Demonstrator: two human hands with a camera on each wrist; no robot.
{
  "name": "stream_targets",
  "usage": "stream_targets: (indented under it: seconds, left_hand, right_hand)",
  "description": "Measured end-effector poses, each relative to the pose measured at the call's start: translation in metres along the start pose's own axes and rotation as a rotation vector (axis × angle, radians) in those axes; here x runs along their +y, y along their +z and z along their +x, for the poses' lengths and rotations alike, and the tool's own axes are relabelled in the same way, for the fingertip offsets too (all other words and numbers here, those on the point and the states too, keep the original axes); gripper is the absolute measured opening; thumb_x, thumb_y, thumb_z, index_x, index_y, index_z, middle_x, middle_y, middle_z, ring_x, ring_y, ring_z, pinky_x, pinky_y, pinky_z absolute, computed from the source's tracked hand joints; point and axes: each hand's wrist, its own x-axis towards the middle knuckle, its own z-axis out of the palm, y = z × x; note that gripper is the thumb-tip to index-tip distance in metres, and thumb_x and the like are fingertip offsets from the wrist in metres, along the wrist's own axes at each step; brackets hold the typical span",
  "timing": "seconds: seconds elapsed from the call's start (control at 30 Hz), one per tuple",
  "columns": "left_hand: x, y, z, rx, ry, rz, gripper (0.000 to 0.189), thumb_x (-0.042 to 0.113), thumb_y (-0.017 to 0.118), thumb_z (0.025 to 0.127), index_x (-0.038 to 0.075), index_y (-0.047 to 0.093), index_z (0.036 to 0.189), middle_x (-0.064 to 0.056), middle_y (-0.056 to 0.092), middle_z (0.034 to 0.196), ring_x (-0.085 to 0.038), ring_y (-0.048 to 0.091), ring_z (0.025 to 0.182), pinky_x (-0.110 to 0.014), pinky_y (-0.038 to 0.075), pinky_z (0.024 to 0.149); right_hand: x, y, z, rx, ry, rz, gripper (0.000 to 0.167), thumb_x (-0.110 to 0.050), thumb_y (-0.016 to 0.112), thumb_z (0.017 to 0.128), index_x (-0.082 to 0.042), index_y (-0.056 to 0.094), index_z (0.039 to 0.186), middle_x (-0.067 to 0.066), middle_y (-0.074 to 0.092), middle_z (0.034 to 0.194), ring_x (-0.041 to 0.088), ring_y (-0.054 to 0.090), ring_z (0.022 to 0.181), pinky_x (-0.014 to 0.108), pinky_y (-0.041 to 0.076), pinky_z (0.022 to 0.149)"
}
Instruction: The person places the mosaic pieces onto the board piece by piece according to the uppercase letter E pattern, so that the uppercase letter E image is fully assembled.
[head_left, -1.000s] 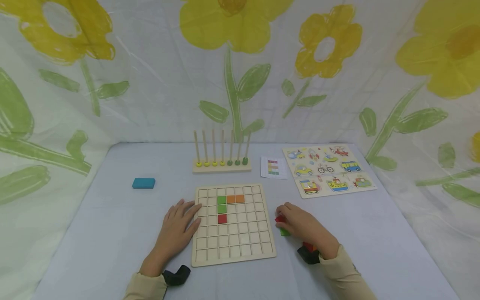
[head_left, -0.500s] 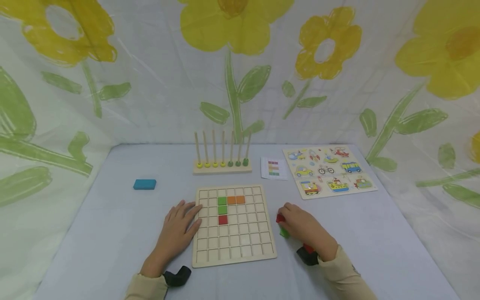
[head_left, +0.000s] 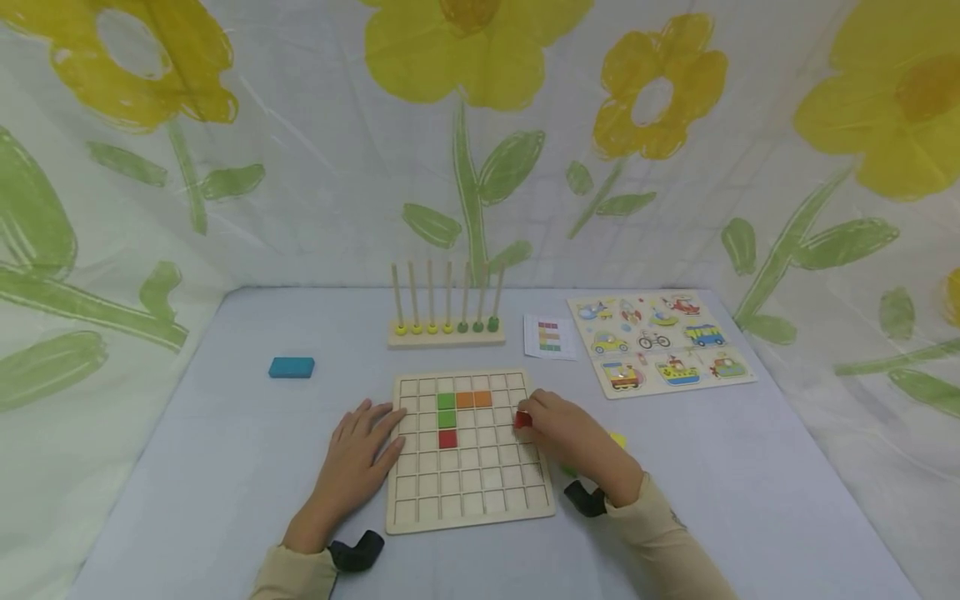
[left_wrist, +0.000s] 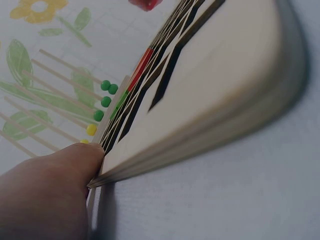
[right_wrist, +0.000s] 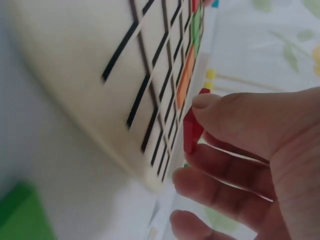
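Note:
My right hand (head_left: 573, 437) pinches a red square tile (right_wrist: 192, 127) between thumb and fingers, held over the right side of a wooden grid board (head_left: 480, 504). My left hand (head_left: 352, 458) lies with fingers extended on the board's left edge; in the left wrist view its thumb (left_wrist: 65, 167) touches the rim. On the board sit two green tiles (head_left: 447, 410), one above the other, two orange tiles (head_left: 474, 399) to the right of the upper green, and one red tile (head_left: 447, 438) below the greens.
A green block (right_wrist: 25, 215) and a yellow piece (head_left: 618, 439) lie right of the board, partly behind my right hand. Behind stand a bead rack (head_left: 447, 337) with upright pegs, a pattern card (head_left: 551, 337) and a vehicle picture puzzle (head_left: 660, 342). A blue block (head_left: 292, 367) lies left.
My right hand has picked up the red tile from beside the board and carried it left, over the board's right edge. The left hand has stayed in place.

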Motion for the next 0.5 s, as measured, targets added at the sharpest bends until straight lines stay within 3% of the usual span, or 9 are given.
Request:
stream_targets:
  seconds: [0.2,0.5]
  left_hand:
    - [0.000,0.001,0.000,0.002,0.003,0.001,0.046,0.035,0.054,0.096,0.019,0.051,0.139,-0.010,0.046,0.142,-0.035,0.024,0.142,-0.056,0.014,0.115]
    - [-0.002,0.002,0.000,0.007,0.004,-0.003,0.045,0.035,0.054,0.096,0.019,0.051,0.138,-0.009,0.046,0.142,-0.035,0.024,0.142,-0.056,0.014,0.115]
  right_hand:
    - [-0.014,0.006,0.020,0.006,-0.080,-0.006,0.020,-0.024,0.070,0.089,-0.013,0.063,0.103,-0.006,0.058,0.091,0.006,0.050,0.078,0.020,0.049,0.069]
    - [-0.036,0.016,0.040,-0.069,-0.165,0.015,0.012,-0.026,0.065,0.092,-0.016,0.063,0.097,-0.008,0.057,0.089,0.006,0.050,0.077,0.019,0.048,0.069]
